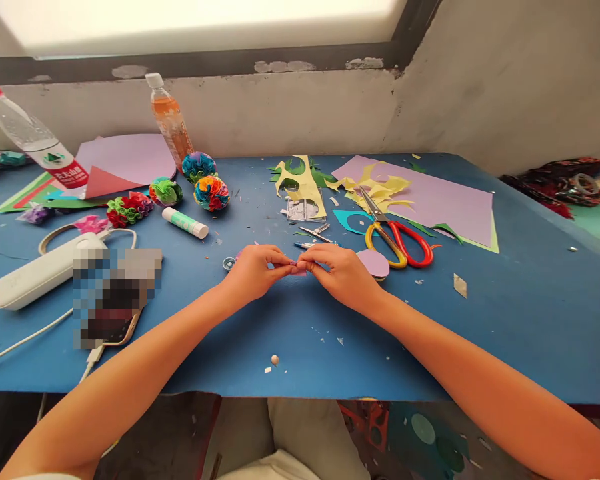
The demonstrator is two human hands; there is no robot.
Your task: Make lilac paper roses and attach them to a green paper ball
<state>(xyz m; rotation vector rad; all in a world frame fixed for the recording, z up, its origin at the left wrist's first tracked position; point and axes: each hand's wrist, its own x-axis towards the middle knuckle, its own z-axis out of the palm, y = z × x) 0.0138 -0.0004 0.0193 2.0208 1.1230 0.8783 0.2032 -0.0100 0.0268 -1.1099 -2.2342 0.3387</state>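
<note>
My left hand [253, 271] and my right hand [341, 273] meet over the middle of the blue table, fingertips almost touching. Both pinch a small pinkish-purple piece of paper [301, 268], mostly hidden by the fingers. Beside my right hand lies a purple paper circle [373, 264], apparently on top of others. Just beyond the fingers are tweezers [316, 235] and a slim pointed tool, partly covered by my right hand. A small round whitish object [229, 264] sits by my left hand, with something pink partly hidden behind that hand.
Scissors [380, 217] with red and yellow handles rest on yellow paper scraps to the right. On the left are a glue stick [185, 223], ruffled paper balls [211, 193], a white power bank [50, 270], a phone [120, 300], an orange drink bottle [170, 120] and a water bottle [43, 143].
</note>
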